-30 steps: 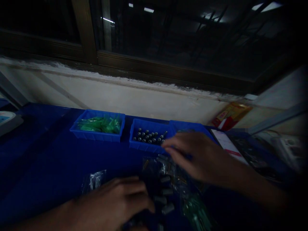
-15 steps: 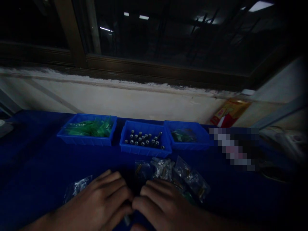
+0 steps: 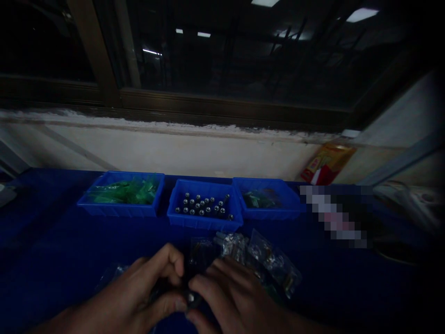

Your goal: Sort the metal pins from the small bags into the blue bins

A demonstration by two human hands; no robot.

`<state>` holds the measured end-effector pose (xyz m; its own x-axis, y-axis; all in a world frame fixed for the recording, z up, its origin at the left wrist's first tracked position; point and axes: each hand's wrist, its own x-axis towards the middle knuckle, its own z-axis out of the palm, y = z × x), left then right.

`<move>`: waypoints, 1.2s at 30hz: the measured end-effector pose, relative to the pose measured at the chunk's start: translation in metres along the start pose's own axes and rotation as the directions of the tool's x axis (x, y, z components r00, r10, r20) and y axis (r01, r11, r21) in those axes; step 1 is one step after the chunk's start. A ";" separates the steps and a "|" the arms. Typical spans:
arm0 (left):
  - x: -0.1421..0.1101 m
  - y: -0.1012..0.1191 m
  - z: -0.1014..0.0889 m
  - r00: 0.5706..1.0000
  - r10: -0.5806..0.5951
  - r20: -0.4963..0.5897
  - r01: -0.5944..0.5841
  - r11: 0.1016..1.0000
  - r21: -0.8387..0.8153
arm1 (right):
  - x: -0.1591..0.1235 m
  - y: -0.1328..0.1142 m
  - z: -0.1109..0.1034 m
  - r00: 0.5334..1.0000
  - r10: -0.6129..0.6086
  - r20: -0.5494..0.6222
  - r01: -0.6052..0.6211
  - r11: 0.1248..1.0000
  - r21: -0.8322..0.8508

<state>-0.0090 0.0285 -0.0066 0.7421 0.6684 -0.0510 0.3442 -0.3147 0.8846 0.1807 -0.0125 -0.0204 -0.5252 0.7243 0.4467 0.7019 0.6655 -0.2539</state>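
Observation:
My left hand and my right hand meet at the bottom centre over the blue table. Their fingertips pinch together on a small dark cylindrical part with a bright end. Both hands are closed around it. Just beyond my fingers lie several clear plastic bags of small metal parts. Behind them stands a blue bin holding several small cylinders upright.
A blue bin with green pieces stands at the left and a third blue bin at the right. A clear bag lies left of my left hand. A red-yellow packet leans on the wall. A blurred sheet lies right.
My right hand came back from the middle bin to meet the left hand. Both hands now pinch the small part, lifted slightly. The view tilted up a little.

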 end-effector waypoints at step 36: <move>0.002 -0.001 0.003 0.989 0.116 -0.094 -0.094 0.972 0.217 | 0.005 0.010 0.000 0.994 0.103 -0.047 -0.093 0.980 0.178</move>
<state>-0.0067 0.0283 -0.0091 0.7198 0.6875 0.0960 0.3898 -0.5147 0.7636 0.1846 -0.0024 -0.0208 -0.4271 0.7798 0.4577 0.6507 0.6165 -0.4432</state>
